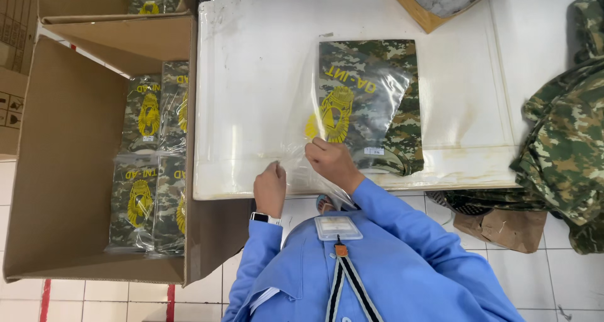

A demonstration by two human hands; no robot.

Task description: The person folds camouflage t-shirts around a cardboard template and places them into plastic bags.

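White counter [251, 77], box [69, 146] of packed shirts beside. My left hand [270, 188] and right hand [331, 160] pinch the plastic bag [296, 117] around a camouflage shirt [377, 89]; I'd keep its mouth taut, edges aligned.

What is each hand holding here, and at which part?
Both the left hand and right hand pinch the clear plastic bag at its open near edge; folded camouflage garment inside.

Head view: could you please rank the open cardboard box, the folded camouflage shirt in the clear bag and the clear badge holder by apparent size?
1. Open cardboard box
2. Folded camouflage shirt
3. Clear badge holder, smallest though nearest the camera.
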